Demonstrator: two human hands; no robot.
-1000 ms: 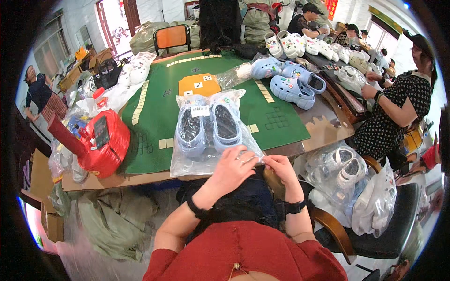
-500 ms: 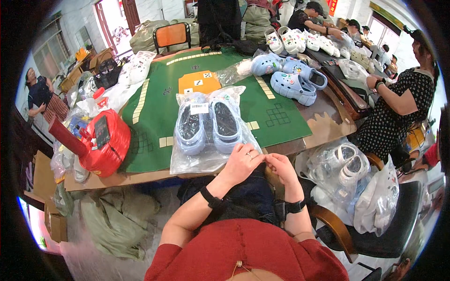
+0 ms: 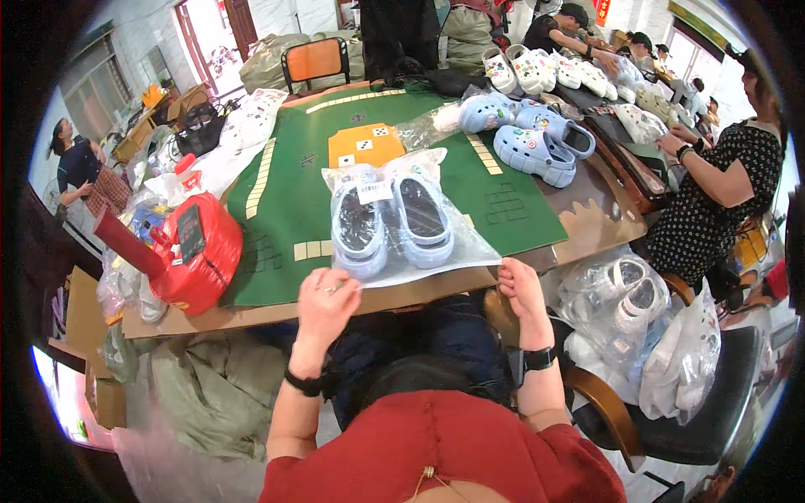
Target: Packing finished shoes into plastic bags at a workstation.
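A pair of light blue clogs (image 3: pixel 427 223) lies side by side inside a clear plastic bag (image 3: pixel 465 247), with a white label on top. The bag rests on the green mat, its near edge pulled straight between my hands. My right hand (image 3: pixel 521 289) pinches the bag's near right corner just past the table edge. At the near left corner, my left hand (image 3: pixel 327 308) is closed, its fingers curled at the bag's edge. A ring shows on the left hand, and dark bands circle both wrists.
Loose blue clogs (image 3: pixel 535 155) stand at the mat's right. A red wrapped roll (image 3: pixel 205 264) with a phone (image 3: pixel 190 232) on it sits left. White clogs (image 3: pixel 530 71) line the far right. A co-worker (image 3: pixel 713 184) stands right. Bagged shoes (image 3: pixel 616 298) rest on a chair beside me.
My left hand has slid left along the bag's near edge, from the right corner to the left one. The right hand has moved slightly right, still pinching, and the edge is drawn tight.
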